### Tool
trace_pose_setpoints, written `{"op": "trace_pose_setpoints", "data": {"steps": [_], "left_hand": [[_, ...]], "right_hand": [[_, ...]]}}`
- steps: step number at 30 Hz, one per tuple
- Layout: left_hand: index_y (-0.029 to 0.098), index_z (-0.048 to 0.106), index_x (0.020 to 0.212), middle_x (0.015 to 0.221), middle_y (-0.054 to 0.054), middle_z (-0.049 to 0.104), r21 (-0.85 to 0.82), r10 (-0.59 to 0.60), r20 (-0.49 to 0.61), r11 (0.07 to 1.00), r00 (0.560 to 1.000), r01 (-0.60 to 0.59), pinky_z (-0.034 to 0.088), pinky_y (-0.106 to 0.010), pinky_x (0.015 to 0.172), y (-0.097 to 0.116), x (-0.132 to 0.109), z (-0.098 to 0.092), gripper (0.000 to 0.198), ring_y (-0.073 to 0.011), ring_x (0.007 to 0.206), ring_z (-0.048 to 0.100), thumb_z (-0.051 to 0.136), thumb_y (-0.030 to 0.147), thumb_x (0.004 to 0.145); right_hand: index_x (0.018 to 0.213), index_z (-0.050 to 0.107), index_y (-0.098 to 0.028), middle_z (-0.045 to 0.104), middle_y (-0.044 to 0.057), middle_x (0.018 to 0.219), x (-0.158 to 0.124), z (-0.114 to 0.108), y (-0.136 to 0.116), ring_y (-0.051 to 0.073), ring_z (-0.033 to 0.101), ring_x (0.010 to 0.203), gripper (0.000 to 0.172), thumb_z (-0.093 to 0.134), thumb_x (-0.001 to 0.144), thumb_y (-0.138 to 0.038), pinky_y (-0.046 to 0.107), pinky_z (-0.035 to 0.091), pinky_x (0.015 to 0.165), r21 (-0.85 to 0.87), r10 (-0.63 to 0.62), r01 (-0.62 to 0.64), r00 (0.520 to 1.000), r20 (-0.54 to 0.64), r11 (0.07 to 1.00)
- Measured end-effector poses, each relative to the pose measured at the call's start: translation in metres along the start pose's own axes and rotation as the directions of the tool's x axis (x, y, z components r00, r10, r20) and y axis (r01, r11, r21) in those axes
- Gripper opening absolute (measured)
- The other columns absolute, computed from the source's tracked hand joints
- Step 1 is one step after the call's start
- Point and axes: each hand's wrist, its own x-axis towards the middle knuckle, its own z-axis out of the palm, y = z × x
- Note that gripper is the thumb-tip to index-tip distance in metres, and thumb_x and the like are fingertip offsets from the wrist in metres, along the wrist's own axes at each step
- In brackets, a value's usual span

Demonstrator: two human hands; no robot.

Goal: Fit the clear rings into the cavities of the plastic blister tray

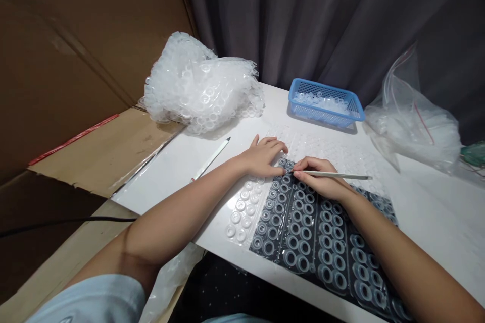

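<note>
A translucent plastic sheet with rows of round rings [295, 229] lies across the white table, partly over a black backing. My left hand [266, 155] rests on the sheet's far left part, fingers spread and thumb near the upper rings. Close beside it, my right hand [318, 175] pinches a thin, pale pen-like stick [341, 175]. The stick's working end sits by the rings between both hands, and its tip is too small to make out. Part of the sheet is hidden under my right forearm.
A heap of clear ringed sheets [204, 86] stands at the back left. Behind my hands is a blue basket [326, 103] of small clear pieces, with a filled plastic bag [417, 116] to its right. A pale pencil-like stick [212, 158] lies beside my left forearm.
</note>
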Motion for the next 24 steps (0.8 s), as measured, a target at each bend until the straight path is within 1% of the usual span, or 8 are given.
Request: {"op": "trace_pose_setpoints", "data": {"steps": [5, 10, 13, 16, 18, 20, 22, 24], "left_hand": [[0.027, 0.046, 0.116, 0.137, -0.004, 0.047, 0.004, -0.002, -0.010, 1.000, 1.000, 0.002, 0.003, -0.065, 0.109, 0.000, 0.000, 0.000, 0.047, -0.0324, 0.137, 0.022, 0.057, 0.049, 0.075], [0.027, 0.046, 0.116, 0.138, -0.004, 0.046, 0.017, -0.002, -0.004, 1.000, 1.000, 0.002, 0.004, -0.065, 0.109, -0.001, -0.001, 0.001, 0.049, -0.0329, 0.137, 0.022, 0.058, 0.049, 0.074], [0.027, 0.045, 0.117, 0.140, -0.004, 0.044, 0.035, -0.013, -0.004, 0.999, 1.000, 0.013, 0.005, -0.065, 0.110, 0.001, -0.001, 0.000, 0.050, -0.0328, 0.137, 0.022, 0.059, 0.047, 0.073], [0.026, 0.044, 0.118, 0.141, -0.005, 0.043, 0.066, -0.026, -0.007, 0.997, 1.000, 0.027, 0.006, -0.065, 0.110, 0.001, -0.001, -0.001, 0.052, -0.0329, 0.137, 0.023, 0.059, 0.046, 0.073], [0.026, 0.043, 0.120, 0.142, -0.006, 0.041, 0.085, -0.032, 0.000, 0.996, 0.999, 0.032, 0.005, -0.065, 0.110, 0.000, -0.001, -0.003, 0.053, -0.0332, 0.138, 0.022, 0.058, 0.045, 0.073], [0.027, 0.042, 0.120, 0.144, -0.005, 0.039, 0.096, -0.047, 0.017, 0.994, 0.999, 0.045, 0.005, -0.065, 0.110, 0.000, 0.000, -0.004, 0.053, -0.0335, 0.138, 0.020, 0.058, 0.044, 0.072], [0.027, 0.042, 0.119, 0.144, -0.004, 0.039, 0.101, -0.074, 0.034, 0.992, 0.997, 0.071, 0.005, -0.066, 0.110, 0.000, 0.001, -0.005, 0.052, -0.0338, 0.139, 0.018, 0.057, 0.042, 0.072], [0.028, 0.041, 0.117, 0.143, -0.004, 0.039, 0.101, -0.106, 0.044, 0.990, 0.993, 0.101, 0.005, -0.067, 0.109, 0.002, 0.003, -0.005, 0.050, -0.0342, 0.140, 0.016, 0.057, 0.042, 0.071]], "right_hand": [[0.078, 0.062, -0.020, 0.069, 0.004, 0.086, 0.000, 0.002, 0.000, 0.018, 0.064, 0.079, 0.010, 0.060, 0.082, -0.029, 0.031, 0.048, 0.071, -0.039, -0.040, 0.040, 0.999, 0.006, 0.998], [0.079, 0.061, -0.020, 0.068, 0.003, 0.085, -0.002, 0.006, -0.002, 0.017, 0.063, 0.080, 0.008, 0.056, 0.085, -0.023, 0.030, 0.048, 0.073, -0.166, -0.171, 0.173, 0.985, 0.029, 0.971], [0.079, 0.059, -0.020, 0.067, 0.004, 0.085, -0.001, 0.007, -0.004, 0.017, 0.063, 0.080, 0.007, 0.056, 0.085, -0.020, 0.030, 0.049, 0.073, -0.225, -0.226, 0.230, 0.973, 0.047, 0.947], [0.083, 0.059, -0.020, 0.066, 0.005, 0.087, -0.001, 0.007, -0.006, 0.016, 0.063, 0.081, 0.006, 0.054, 0.086, -0.017, 0.030, 0.051, 0.073, -0.281, -0.319, 0.324, 0.946, 0.064, 0.903], [0.087, 0.059, -0.019, 0.067, 0.007, 0.093, -0.001, 0.007, -0.006, 0.017, 0.062, 0.087, 0.008, 0.051, 0.088, -0.017, 0.031, 0.051, 0.077, -0.336, -0.415, 0.417, 0.906, 0.082, 0.844], [0.087, 0.059, -0.019, 0.067, 0.009, 0.094, -0.001, 0.009, -0.008, 0.018, 0.061, 0.091, 0.013, 0.047, 0.091, -0.017, 0.032, 0.051, 0.080, -0.438, -0.492, 0.485, 0.864, 0.106, 0.757], [0.083, 0.060, -0.018, 0.068, 0.010, 0.090, -0.002, 0.012, -0.011, 0.020, 0.061, 0.087, 0.023, 0.040, 0.094, -0.016, 0.034, 0.052, 0.078, -0.567, -0.522, 0.501, 0.841, 0.142, 0.653], [0.079, 0.062, -0.019, 0.069, 0.009, 0.084, -0.002, 0.014, -0.015, 0.020, 0.061, 0.081, 0.033, 0.033, 0.095, -0.014, 0.035, 0.053, 0.075, -0.665, -0.524, 0.497, 0.832, 0.183, 0.557]]}}
